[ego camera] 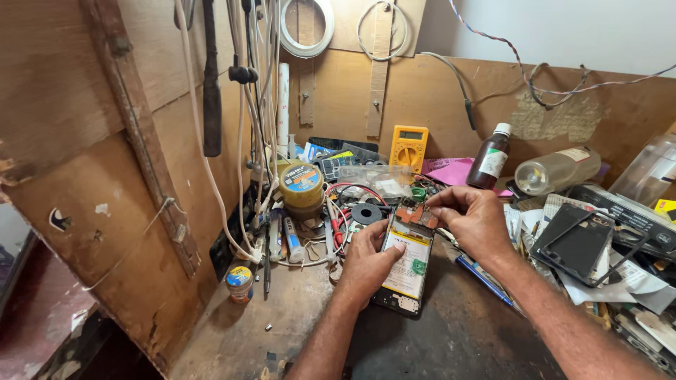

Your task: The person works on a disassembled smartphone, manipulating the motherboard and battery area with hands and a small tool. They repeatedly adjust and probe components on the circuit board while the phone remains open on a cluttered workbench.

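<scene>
A yellow multimeter (408, 146) is propped against the back board of the bench (296, 309). Right of it, a brown bottle (490, 157) is stood upright and a clear bottle (556, 170) is laid on its side. Left of it, a round tin (301, 184) is parked under hanging cables (243, 105).

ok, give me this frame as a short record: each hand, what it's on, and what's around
left hand: grips the opened phone at its left edge, thumb across the battery
right hand: fingers pinch at the phone's top end, by the orange board parts
phone: back cover off, lying on the dark bench
behind: yellow multimeter, brown bottle, clear bottle lying on its side
right: black phone frame
</scene>
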